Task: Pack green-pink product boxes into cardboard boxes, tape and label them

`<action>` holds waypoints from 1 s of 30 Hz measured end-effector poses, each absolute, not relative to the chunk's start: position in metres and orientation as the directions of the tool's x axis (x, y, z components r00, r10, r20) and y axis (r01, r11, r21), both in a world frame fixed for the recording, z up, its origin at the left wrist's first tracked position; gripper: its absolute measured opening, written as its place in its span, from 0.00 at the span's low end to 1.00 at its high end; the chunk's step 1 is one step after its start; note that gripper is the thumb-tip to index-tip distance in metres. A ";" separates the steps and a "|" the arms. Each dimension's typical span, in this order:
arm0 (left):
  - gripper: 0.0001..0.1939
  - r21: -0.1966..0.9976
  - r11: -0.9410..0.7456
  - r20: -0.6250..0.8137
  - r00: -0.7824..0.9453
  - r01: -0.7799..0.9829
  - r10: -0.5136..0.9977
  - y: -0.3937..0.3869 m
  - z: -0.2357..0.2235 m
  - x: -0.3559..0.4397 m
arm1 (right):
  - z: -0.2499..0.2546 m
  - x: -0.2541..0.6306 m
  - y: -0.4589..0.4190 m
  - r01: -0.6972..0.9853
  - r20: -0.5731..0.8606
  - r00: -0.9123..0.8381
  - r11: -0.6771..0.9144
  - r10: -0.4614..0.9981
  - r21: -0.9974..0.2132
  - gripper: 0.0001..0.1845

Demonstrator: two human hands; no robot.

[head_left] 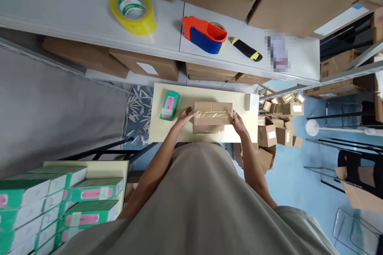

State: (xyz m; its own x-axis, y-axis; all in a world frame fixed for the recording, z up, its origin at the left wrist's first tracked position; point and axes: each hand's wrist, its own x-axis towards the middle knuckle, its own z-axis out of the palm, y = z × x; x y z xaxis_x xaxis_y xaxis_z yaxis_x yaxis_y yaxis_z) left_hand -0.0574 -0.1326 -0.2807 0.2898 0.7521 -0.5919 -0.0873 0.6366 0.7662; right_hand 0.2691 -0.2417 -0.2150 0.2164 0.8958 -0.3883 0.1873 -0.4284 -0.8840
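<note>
A small brown cardboard box (pixel 213 118) with shiny clear tape along its top is between my two hands over the pale yellow table (pixel 161 132). My left hand (pixel 186 118) grips its left end, fingers at the edge. At the opposite end my right hand (pixel 238 122) holds the box, thumb and fingers against the side. Beneath and nearer to me shows another brown cardboard surface (pixel 208 129); whether it is a separate box I cannot tell. Left of my left hand lies a green box with a pink picture (pixel 170 105).
On the shelf (pixel 167 16) ahead are a yellow tape roll (pixel 133 12), an orange and blue tape dispenser (pixel 205 35) and a utility knife (pixel 245 49). A white box (pixel 252 102) stands at the table's right. Green boxes (pixel 86 195) are stacked lower left; brown cartons (pixel 267 134) pile up right.
</note>
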 end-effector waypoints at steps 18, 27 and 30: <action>0.32 0.847 0.531 -0.528 -0.069 0.038 0.847 -0.143 -0.236 -0.044 | -0.243 0.239 -0.227 0.051 -0.380 0.227 -0.401 0.897 -0.915 0.46; 0.21 0.928 0.316 -0.278 -0.200 0.197 0.940 -0.145 -0.194 -0.052 | -0.214 0.227 -0.225 0.372 -0.218 0.398 -0.374 0.891 -0.849 0.50; 0.17 0.955 0.186 -0.153 -0.154 0.230 0.976 -0.126 -0.163 -0.046 | -0.166 0.233 -0.196 0.556 0.020 0.329 -0.176 0.944 -0.812 0.41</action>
